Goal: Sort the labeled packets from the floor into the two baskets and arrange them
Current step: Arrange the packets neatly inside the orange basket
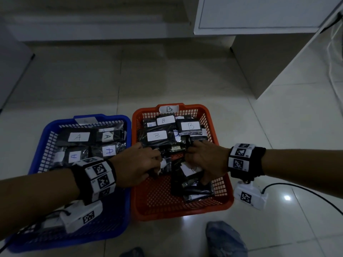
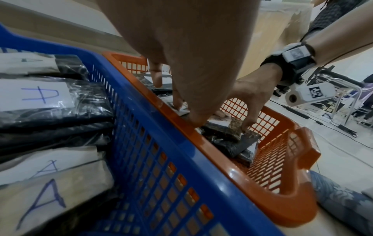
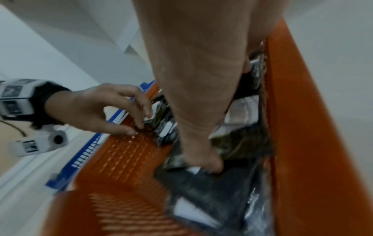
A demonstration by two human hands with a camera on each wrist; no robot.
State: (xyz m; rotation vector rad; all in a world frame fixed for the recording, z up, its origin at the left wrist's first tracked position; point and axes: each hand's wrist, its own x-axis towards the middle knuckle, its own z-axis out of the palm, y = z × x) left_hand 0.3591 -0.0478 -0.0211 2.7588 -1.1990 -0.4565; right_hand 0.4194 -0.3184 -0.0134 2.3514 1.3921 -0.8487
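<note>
Two baskets stand side by side on the tiled floor. The blue basket (image 1: 37,151) holds black packets labeled A (image 1: 78,136). The orange basket (image 1: 181,214), tagged B, holds black packets labeled B (image 1: 157,135) at its far end. Both hands are inside the orange basket. My left hand (image 1: 157,164) pinches the edge of a crumpled black packet (image 3: 159,118) between thumb and fingers. My right hand (image 1: 196,166) grips a labeled packet (image 1: 189,169) on top of a small pile by the right wall, thumb (image 3: 210,164) on its near edge.
A white cabinet (image 1: 259,15) hangs over the floor at the far right. A black cable (image 1: 315,193) runs across the tiles right of the orange basket. My knee in blue patterned cloth (image 1: 224,238) is just in front of the baskets.
</note>
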